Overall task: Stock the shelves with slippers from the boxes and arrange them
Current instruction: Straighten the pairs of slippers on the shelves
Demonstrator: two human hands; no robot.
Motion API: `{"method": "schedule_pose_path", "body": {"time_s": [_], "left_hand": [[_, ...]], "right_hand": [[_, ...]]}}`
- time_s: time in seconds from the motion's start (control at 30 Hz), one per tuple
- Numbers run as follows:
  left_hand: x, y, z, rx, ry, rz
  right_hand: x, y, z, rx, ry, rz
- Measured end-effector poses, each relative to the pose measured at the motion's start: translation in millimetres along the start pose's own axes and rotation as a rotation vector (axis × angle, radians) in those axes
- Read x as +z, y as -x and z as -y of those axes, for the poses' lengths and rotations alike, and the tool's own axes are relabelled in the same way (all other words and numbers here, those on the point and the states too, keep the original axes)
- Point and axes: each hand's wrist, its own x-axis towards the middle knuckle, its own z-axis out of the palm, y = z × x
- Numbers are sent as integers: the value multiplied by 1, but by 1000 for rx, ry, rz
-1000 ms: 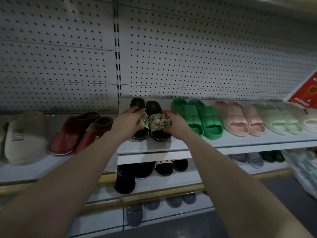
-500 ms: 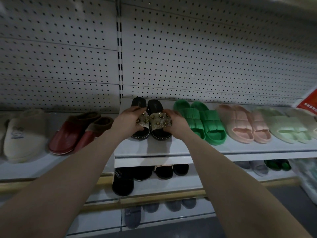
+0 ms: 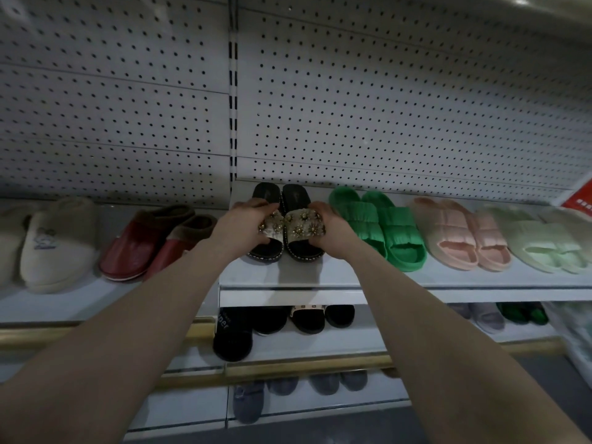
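White perforated pegboard back panel (image 3: 384, 107) fills the upper view. Below it a white metal top shelf (image 3: 320, 277) runs across, carrying slipper pairs in a row.

From left:
- cream plush closed-toe slippers (image 3: 54, 245)
- red slippers with brown fur collars (image 3: 150, 241)
- right of the panel's upright seam, black platform slippers with beige jewelled straps (image 3: 304, 224)
- bright green ruched foam slides (image 3: 384, 229)
- pink foam slides (image 3: 458, 235)
- pale green foam slides (image 3: 538, 241)

The black platform pair stands soles down on the top shelf, side by side and touching. Toes point toward the camera, just left of the green slides.

Both bare forearms reach in.
- Left hand (image 3: 246, 225): grip closed, fingers curled over the outer side of the left slipper's strap.
- Right hand (image 3: 333, 230): grip likewise curled round the outer side of the right slipper's strap.

Lower shelf (image 3: 320, 346): black slippers (image 3: 234, 334), partly hidden. Beneath that: grey slippers (image 3: 250, 402). Red sign corner (image 3: 581, 200) at the right edge.
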Motion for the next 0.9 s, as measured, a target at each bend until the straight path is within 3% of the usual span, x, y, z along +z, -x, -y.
{"method": "schedule_pose_path", "body": {"time_s": [0.47,0.9], "left_hand": [[5,1,5,-1,-3,-46],[-4,4,10,38,210,-52]], "right_hand": [[4,1,2,27,33,31],[13,4,19,25,63,-119]]}}
